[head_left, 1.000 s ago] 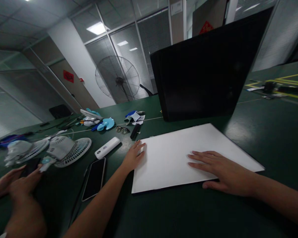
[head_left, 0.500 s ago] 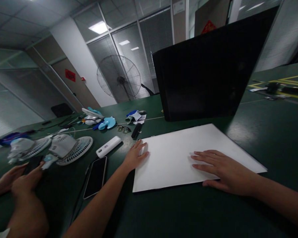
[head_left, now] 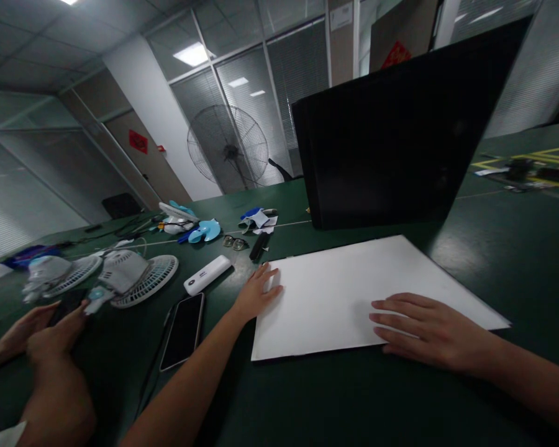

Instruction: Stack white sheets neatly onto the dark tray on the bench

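A large white sheet or thin board (head_left: pixel 326 298) lies flat on the dark green table in front of me. Its dark underside or backing shows as a thin line along the edges. My left hand (head_left: pixel 257 290) rests on its left edge, fingers spread, the fingertips on the white surface. Over the right front part is my right hand (head_left: pixel 426 329), palm down with the fingers stretched out to the left. A shadow falls on the sheet beside its fingertips, and whether they touch it I cannot tell. Neither hand grips anything.
Behind the sheet stands a big black monitor (head_left: pixel 391 136). Left of it lie a smartphone (head_left: pixel 182 332), a white power bank (head_left: pixel 207 275), glasses (head_left: pixel 234 243) and fan parts (head_left: pixel 144 282). At far left, another person's hands (head_left: pixel 51 329) hold a dark phone.
My right hand has shifted slightly right and toward me, with its thumb now tucked out of sight. The left hand keeps its place on the sheet's edge. The whole view has shifted slightly.
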Available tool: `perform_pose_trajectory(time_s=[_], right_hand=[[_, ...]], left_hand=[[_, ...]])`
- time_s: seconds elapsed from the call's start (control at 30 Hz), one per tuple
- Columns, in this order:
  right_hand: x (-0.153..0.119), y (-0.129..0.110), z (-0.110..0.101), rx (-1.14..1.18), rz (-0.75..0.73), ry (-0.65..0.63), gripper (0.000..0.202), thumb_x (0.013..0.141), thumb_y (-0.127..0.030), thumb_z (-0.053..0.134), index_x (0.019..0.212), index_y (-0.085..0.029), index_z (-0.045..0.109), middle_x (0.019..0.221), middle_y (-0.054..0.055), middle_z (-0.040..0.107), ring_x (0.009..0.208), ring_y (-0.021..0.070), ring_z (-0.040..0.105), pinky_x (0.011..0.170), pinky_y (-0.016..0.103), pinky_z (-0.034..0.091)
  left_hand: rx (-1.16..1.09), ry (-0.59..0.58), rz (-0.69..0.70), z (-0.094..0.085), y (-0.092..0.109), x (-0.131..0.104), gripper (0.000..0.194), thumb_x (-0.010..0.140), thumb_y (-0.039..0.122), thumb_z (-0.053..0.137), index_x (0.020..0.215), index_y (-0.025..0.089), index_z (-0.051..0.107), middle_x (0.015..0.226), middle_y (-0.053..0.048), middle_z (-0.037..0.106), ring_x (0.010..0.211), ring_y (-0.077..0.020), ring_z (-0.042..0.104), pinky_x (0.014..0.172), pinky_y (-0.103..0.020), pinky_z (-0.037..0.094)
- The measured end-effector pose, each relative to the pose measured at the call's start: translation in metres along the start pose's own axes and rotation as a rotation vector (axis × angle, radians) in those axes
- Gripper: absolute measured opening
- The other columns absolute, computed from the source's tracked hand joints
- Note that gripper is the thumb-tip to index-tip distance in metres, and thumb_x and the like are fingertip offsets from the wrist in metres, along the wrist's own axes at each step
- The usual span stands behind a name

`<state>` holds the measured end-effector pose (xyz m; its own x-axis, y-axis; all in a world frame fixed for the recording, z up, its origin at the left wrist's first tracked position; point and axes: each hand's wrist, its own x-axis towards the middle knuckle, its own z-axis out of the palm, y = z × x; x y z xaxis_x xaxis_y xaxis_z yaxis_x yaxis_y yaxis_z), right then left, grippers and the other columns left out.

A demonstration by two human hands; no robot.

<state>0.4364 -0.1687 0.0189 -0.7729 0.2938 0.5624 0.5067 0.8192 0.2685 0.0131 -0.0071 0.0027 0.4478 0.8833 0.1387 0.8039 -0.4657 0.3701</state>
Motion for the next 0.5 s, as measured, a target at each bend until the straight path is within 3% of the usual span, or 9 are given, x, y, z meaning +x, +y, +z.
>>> perform_pose_trajectory(time_s=[0.13,0.3,0.5], right_hand=[[0.003,-0.005,-0.005,-0.020,-0.119,0.051,0.026,0.102,-0.012,0.053,0.118,-0.015,0.074,0.122,0.008,0.072,0.118,0.0222,0.067,0.095,0.040,0.062],[-0.003,-0.007,-0.009,-0.047,-0.174,0.047,0.035,0.102,-0.010,0.046,0.123,-0.009,0.073,0.118,0.013,0.073,0.112,0.0231,0.070,0.093,0.041,0.066],[-0.002,-0.008,-0.015,-0.060,-0.182,0.033,0.041,0.103,-0.010,0.039,0.127,-0.008,0.072,0.123,0.015,0.072,0.116,0.0235,0.071,0.090,0.038,0.068]], left_hand=[[-0.028,0.008,0.021,0.002,-0.004,-0.001,0.058,0.107,0.056,0.052,0.153,0.022,0.061,0.172,-0.016,0.040,0.163,-0.0353,0.032,0.133,-0.060,0.025],[-0.131,0.063,0.009,0.002,-0.006,-0.002,0.057,0.109,0.062,0.039,0.145,0.029,0.069,0.168,-0.009,0.048,0.161,-0.0363,0.037,0.134,-0.060,0.027],[-0.235,0.080,0.007,-0.003,-0.004,-0.004,0.077,0.109,0.071,0.019,0.144,0.025,0.071,0.169,-0.009,0.047,0.160,-0.0343,0.039,0.134,-0.061,0.026]])
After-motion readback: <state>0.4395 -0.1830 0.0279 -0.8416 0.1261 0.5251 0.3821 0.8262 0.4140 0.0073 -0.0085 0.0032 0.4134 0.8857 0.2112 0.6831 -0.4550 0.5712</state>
